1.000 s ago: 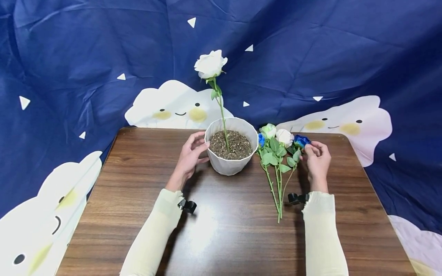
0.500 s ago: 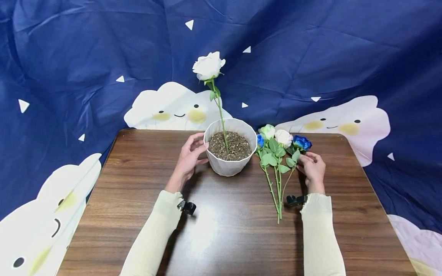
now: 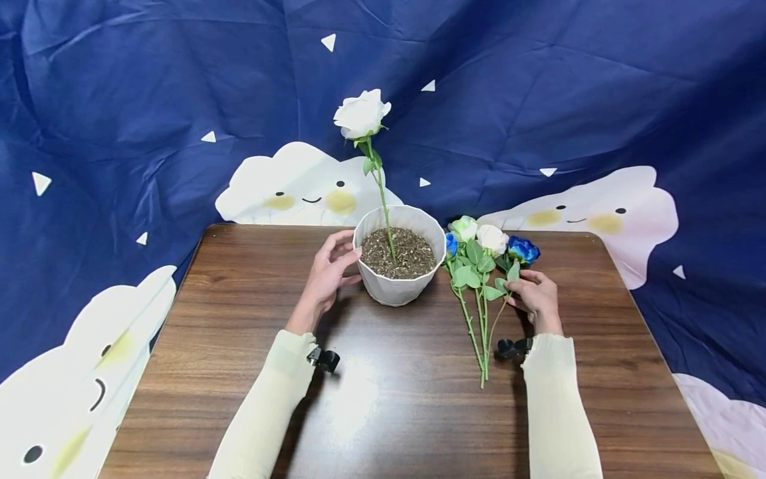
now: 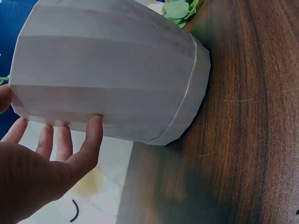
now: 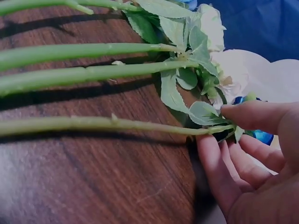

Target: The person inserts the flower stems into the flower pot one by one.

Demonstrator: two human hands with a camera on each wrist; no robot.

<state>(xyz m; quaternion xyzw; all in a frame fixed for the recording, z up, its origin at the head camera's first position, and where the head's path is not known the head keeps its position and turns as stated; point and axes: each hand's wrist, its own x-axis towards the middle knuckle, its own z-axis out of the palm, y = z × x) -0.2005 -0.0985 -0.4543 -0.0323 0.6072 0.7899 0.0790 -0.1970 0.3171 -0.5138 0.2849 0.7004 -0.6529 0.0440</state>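
Observation:
A white faceted flowerpot [image 3: 395, 289] filled with soil [image 3: 413, 256] stands on the table. One white rose [image 3: 362, 114] rises from it, leaning slightly left. My left hand [image 3: 328, 269] rests its fingertips on the pot's left side, as the left wrist view shows on the pot wall [image 4: 103, 65]. To the right, my right hand [image 3: 535, 296] holds a blue rose [image 3: 523, 249] by its stem below the bloom. In the right wrist view, the thumb is over a leaf [image 5: 204, 113] and the index finger lies under the stem [image 5: 140, 126].
Beside the blue rose lie a white rose [image 3: 492, 239], a pale green rose [image 3: 463, 228] and another blue rose [image 3: 451, 244], stems toward me. The brown wooden table [image 3: 407, 412] ends at a dark blue cloth backdrop [image 3: 479, 120] with cloud figures.
My right hand has moved from the blue bloom down and left to its stem. The left hand has stayed at the pot. The view has shifted slightly.

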